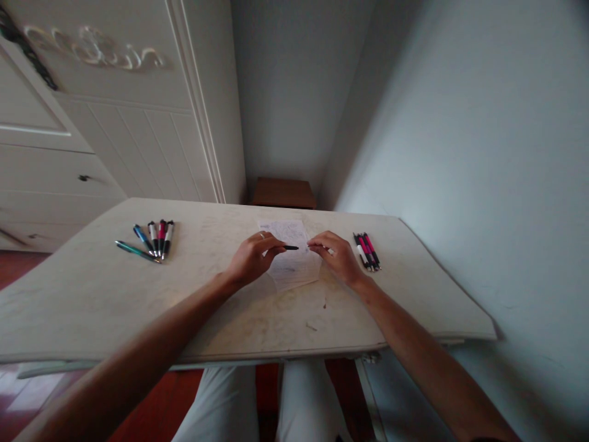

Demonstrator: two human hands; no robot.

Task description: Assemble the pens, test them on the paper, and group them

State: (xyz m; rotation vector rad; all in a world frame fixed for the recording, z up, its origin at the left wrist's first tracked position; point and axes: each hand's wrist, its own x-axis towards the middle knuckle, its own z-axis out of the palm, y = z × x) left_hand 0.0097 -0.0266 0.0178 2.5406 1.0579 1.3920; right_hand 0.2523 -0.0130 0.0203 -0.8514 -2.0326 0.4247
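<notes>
Over a written sheet of paper (294, 270), my left hand (254, 253) pinches a dark pen (291, 248), its tip end pointing right. A ring shows on one of that hand's fingers. Facing it from the right, my right hand (335, 250) has thumb and fingertips pressed together near the pen's end, with a small gap between. Whatever lies in the right fingertips is too small to make out. Just beyond the right hand, several pink, black and white pens (367, 252) lie side by side.
Toward the table's left are several fanned-out pens (161, 238) and a green pen (137, 252) at an angle. The pale table (207, 325) has a worn top. A white cabinet (138, 141) stands behind left, a brown wooden box (284, 192) behind, and a wall rises at right.
</notes>
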